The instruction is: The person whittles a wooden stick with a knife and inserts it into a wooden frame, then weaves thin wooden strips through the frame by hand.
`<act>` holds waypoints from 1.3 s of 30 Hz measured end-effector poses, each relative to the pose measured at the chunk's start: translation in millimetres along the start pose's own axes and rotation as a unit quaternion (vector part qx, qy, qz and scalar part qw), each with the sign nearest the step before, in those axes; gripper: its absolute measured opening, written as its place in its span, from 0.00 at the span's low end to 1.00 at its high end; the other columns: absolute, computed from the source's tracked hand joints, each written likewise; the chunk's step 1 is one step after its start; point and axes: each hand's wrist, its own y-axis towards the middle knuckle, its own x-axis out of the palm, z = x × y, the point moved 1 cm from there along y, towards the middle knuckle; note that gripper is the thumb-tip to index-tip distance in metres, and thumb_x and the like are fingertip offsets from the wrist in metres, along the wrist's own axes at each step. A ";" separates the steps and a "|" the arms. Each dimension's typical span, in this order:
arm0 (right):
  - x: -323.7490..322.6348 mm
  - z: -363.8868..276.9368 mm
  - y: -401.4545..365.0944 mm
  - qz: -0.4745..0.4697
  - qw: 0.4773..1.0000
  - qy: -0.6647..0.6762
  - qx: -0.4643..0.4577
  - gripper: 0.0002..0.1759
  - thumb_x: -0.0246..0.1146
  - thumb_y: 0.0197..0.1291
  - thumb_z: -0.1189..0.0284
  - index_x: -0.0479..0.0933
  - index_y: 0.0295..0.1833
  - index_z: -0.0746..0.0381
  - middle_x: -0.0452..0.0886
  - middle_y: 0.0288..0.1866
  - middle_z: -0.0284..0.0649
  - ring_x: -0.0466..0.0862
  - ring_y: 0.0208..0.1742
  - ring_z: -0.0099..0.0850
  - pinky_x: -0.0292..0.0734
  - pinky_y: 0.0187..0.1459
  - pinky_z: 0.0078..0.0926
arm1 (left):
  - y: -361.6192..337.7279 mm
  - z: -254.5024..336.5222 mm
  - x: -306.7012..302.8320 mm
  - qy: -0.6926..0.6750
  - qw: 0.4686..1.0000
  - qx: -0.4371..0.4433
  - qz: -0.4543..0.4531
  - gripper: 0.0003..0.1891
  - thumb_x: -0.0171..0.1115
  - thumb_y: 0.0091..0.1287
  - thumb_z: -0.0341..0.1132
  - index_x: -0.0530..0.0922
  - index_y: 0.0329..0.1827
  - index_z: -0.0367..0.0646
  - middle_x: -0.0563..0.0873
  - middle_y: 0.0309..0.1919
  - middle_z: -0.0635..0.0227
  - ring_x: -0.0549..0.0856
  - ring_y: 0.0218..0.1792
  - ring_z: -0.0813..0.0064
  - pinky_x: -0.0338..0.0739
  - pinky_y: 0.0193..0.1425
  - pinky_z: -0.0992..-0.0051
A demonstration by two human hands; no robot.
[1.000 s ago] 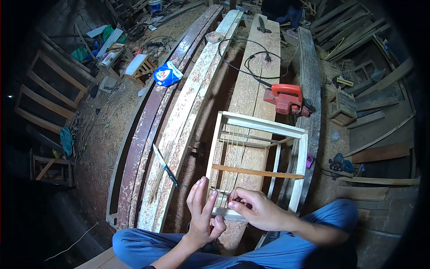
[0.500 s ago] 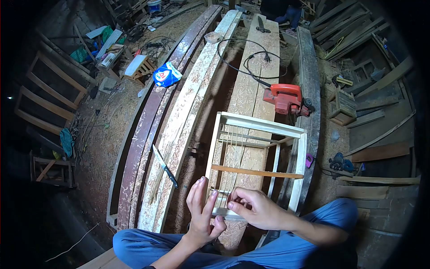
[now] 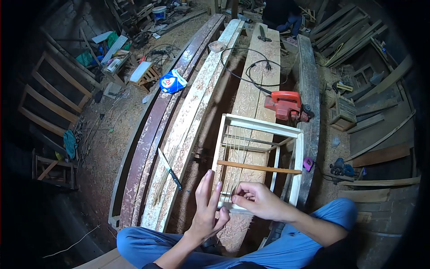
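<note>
A pale wooden frame (image 3: pixel 295 148) stands upright before me, with several thin sticks (image 3: pixel 233 148) running lengthwise at its left side. A brown wooden strip (image 3: pixel 260 167) lies across it. My right hand (image 3: pixel 255 199) is pinched at the frame's near rail, by the ends of the thin sticks; what lies between its fingertips is too small to name. Just left of that, at the near left corner, my left hand (image 3: pixel 208 210) has its fingers stretched and apart, holding nothing visible. A knife (image 3: pixel 170 169) with a black handle rests on the pale plank to the left.
A red electric planer (image 3: pixel 286 105) with a black cable (image 3: pixel 251 74) sits beyond the frame. A blue and white packet (image 3: pixel 172 82) lies on the dark red plank (image 3: pixel 152 121). Wood shavings cover the pale plank (image 3: pixel 192 94). Far back, a person (image 3: pixel 282 15) is partly visible.
The view has shifted a little, so the scene sits slightly lower. My right hand has moved slightly up and right at the near rail; my left hand remains spread.
</note>
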 end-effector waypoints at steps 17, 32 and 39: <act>-9.6 0.5 8.3 0.012 0.996 0.001 -0.089 0.12 0.66 0.79 0.68 0.79 0.44 0.67 0.83 0.34 0.34 0.81 0.37 0.17 0.79 0.40 0.24 | 4.6 3.7 -12.4 -0.033 0.998 0.002 -0.057 0.54 0.81 0.65 0.40 0.55 0.90 0.42 0.50 0.86 0.31 0.56 0.85 0.30 0.60 0.84 0.43; -12.6 -3.9 8.2 -0.021 0.998 -0.004 -0.064 0.09 0.65 0.80 0.70 0.80 0.47 0.66 0.81 0.38 0.30 0.78 0.41 0.15 0.78 0.43 0.21 | 3.6 0.0 -8.8 -0.061 0.996 -0.008 -0.065 0.56 0.83 0.61 0.35 0.56 0.90 0.44 0.47 0.87 0.33 0.54 0.86 0.29 0.58 0.86 0.43; -8.5 -2.9 10.0 0.015 0.998 0.021 -0.051 0.12 0.63 0.82 0.68 0.79 0.46 0.66 0.81 0.37 0.31 0.78 0.39 0.15 0.78 0.43 0.20 | 13.0 1.4 -16.1 -0.066 0.996 0.006 -0.059 0.56 0.83 0.62 0.39 0.56 0.90 0.44 0.51 0.87 0.34 0.55 0.86 0.33 0.58 0.86 0.43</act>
